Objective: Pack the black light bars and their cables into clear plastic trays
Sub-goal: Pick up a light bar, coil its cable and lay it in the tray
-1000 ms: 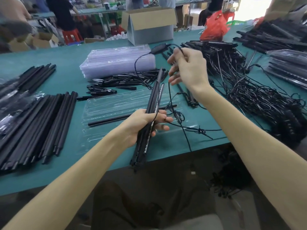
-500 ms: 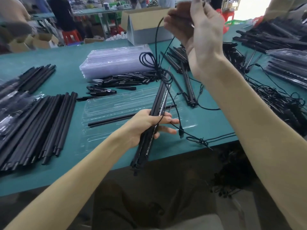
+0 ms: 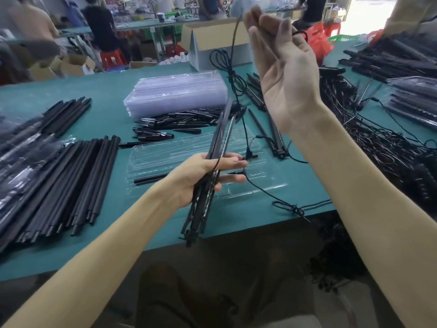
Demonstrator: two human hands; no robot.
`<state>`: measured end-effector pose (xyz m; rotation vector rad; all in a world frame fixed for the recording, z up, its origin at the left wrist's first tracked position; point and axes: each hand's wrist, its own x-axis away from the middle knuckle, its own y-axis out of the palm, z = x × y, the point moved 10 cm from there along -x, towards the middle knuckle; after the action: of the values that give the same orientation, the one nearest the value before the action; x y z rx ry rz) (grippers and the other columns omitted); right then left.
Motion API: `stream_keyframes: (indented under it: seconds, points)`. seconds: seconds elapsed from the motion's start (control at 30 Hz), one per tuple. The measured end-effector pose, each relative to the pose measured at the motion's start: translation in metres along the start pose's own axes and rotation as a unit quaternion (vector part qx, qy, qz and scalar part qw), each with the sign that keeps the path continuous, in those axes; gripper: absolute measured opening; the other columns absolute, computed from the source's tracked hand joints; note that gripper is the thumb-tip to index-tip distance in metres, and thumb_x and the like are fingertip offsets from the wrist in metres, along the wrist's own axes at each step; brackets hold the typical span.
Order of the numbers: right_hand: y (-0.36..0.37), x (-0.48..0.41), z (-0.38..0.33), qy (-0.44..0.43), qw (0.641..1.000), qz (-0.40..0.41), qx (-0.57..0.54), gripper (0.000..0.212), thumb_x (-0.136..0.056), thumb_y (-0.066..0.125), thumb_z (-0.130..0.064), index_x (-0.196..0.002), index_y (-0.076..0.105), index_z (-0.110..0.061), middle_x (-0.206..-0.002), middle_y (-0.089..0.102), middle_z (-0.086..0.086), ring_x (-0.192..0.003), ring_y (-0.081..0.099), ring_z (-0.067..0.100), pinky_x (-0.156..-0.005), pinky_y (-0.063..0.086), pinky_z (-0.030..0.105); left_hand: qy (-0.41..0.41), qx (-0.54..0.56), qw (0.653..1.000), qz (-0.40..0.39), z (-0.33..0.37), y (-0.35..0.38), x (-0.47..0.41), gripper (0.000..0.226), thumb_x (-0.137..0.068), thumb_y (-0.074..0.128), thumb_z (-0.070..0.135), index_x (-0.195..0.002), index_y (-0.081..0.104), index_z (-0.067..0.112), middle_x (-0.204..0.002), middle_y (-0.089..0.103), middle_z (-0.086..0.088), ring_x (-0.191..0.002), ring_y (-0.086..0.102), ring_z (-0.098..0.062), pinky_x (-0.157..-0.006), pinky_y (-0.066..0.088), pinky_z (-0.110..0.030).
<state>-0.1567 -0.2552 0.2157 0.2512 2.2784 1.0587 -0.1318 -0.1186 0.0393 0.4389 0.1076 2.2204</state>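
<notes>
Left hand (image 3: 208,176) had its fingers wrapped around a bundle of black light bars (image 3: 201,214), held at a slant just above the clear plastic tray (image 3: 165,159) on the green table (image 3: 106,95). Right hand (image 3: 283,74) was up high, palm toward the camera, fingertips bent in and pinching the cable (image 3: 234,43), which hung down in loops to the bars. A stack of trays (image 3: 177,93) sat behind.

Matt black light bars (image 3: 214,159), glossy clear plastic tray (image 3: 170,159) — matt green tabletop (image 3: 99,95)
</notes>
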Motion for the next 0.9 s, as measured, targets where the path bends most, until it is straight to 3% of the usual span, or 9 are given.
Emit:
stream_keyframes:
  seconds: [0.2, 0.3, 0.4, 0.53, 0.63, 0.73, 0.9]
  points:
    - [0.051, 0.011, 0.019, 0.046, 0.994, -0.089, 0.039, 0.033, -0.108, 0.033, -0.003, -0.128, 0.044, 0.021, -0.141, 0.043, 0.041, -0.135, 0.042, 0.051, -0.112, 0.040, 0.047, 0.057, 0.059, 0.996, -0.023, 0.010, 0.018, -0.009, 0.052, -0.090, 0.073, 0.025, -0.135, 0.054, 0.006, -0.128, 0.070, -0.006, -0.111, 0.070, -0.030, -0.044, 0.049, -0.016]
    - [0.059, 0.021, 0.036, 0.098, 0.984, -0.140, 0.046, 0.032, -0.109, 0.032, -0.004, -0.123, 0.049, 0.020, -0.138, 0.046, 0.040, -0.132, 0.045, 0.051, -0.107, 0.047, 0.045, 0.093, 0.148, 0.984, 0.018, 0.023, 0.004, -0.011, 0.047, -0.092, 0.066, 0.019, -0.135, 0.054, 0.003, -0.125, 0.071, -0.004, -0.103, 0.073, -0.021, -0.043, 0.047, -0.016]
    - [0.049, 0.033, 0.057, 0.159, 0.968, -0.169, 0.096, 0.031, -0.109, 0.034, -0.007, -0.115, 0.057, 0.013, -0.128, 0.058, 0.034, -0.121, 0.060, 0.044, -0.102, 0.052, 0.040, 0.116, 0.263, 0.956, 0.055, 0.039, -0.023, -0.009, 0.042, -0.086, 0.064, 0.012, -0.126, 0.057, 0.004, -0.117, 0.074, -0.005, -0.093, 0.075, -0.016, -0.039, 0.043, -0.016]
    - [-0.014, 0.044, 0.095, 0.239, 0.944, -0.052, 0.222, 0.027, -0.107, 0.040, -0.009, -0.111, 0.059, 0.009, -0.114, 0.068, 0.030, -0.102, 0.071, 0.032, -0.088, 0.060, 0.030, 0.123, 0.353, 0.925, 0.074, 0.051, -0.058, 0.001, 0.031, -0.078, 0.052, 0.005, -0.106, 0.065, 0.000, -0.113, 0.072, -0.007, -0.091, 0.075, -0.019, -0.039, 0.043, -0.016]
    - [-0.067, 0.066, 0.122, 0.295, 0.903, 0.016, 0.312, 0.030, -0.108, 0.042, -0.012, -0.114, 0.057, 0.013, -0.114, 0.067, 0.031, -0.100, 0.073, 0.031, -0.089, 0.059, 0.031, 0.126, 0.401, 0.904, 0.080, 0.050, -0.076, 0.010, 0.048, -0.077, 0.044, 0.003, -0.123, 0.057, 0.003, -0.127, 0.068, -0.005, -0.106, 0.072, -0.021, -0.045, 0.044, -0.014]
    - [-0.099, 0.093, 0.147, 0.361, 0.863, 0.027, 0.352, 0.031, -0.107, 0.046, -0.019, -0.115, 0.061, 0.007, -0.107, 0.073, 0.020, -0.096, 0.074, 0.028, -0.087, 0.060, 0.033, 0.132, 0.403, 0.899, 0.113, 0.046, -0.091, 0.016, 0.051, -0.076, 0.044, 0.002, -0.126, 0.050, 0.008, -0.127, 0.069, -0.004, -0.104, 0.073, -0.020, -0.044, 0.042, -0.014]
    - [-0.123, 0.099, 0.144, 0.305, 0.836, 0.077, 0.450, 0.018, -0.102, 0.052, -0.012, -0.109, 0.067, -0.005, -0.101, 0.073, 0.009, -0.081, 0.074, 0.012, -0.070, 0.059, 0.022, 0.128, 0.399, 0.901, 0.112, 0.036, -0.094, 0.016, 0.046, -0.079, 0.044, 0.005, -0.124, 0.051, 0.007, -0.123, 0.070, -0.001, -0.105, 0.072, -0.020, -0.043, 0.043, -0.015]
